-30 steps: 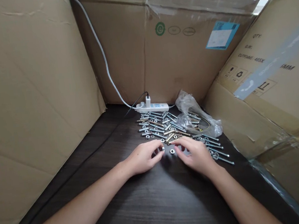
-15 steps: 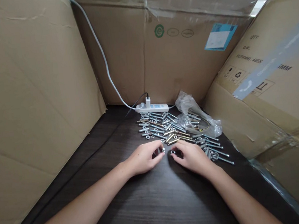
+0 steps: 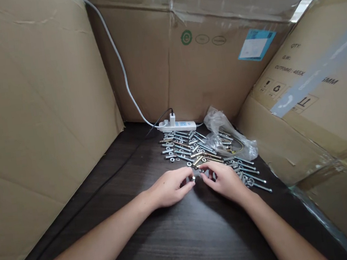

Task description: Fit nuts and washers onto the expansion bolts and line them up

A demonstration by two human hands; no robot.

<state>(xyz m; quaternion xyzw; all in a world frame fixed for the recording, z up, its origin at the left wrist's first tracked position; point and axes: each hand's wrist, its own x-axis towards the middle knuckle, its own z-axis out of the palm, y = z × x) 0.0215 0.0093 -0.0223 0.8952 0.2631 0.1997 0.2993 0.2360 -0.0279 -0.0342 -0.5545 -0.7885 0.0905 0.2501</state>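
Between the thumb and fingers of my left hand [image 3: 174, 187] is pinched a bolt [image 3: 193, 178], of which only a small bright silver end shows. Just to the right, my right hand [image 3: 222, 178] has its thumb and fingers curled, with a small metal nut [image 3: 201, 171] at the fingertips. The two hands' fingertips are close together, a small gap apart, over the dark table [image 3: 185, 237]. Beyond them lie rows of silver and brass-coloured bolts with sleeves, nuts and washers [image 3: 189, 164]. More bolts [image 3: 251, 170] lie beside my right hand.
Behind the hardware stands a white power strip [image 3: 177, 125] with a black cable [image 3: 116, 175] running left across the table. A crumpled clear plastic bag [image 3: 219, 124] covers some bolts. Cardboard boxes [image 3: 142, 75] wall in the back and both sides.
My left hand has shifted slightly right and nearer to me with the bolt. The nut at my right fingertips has moved up and a little right.
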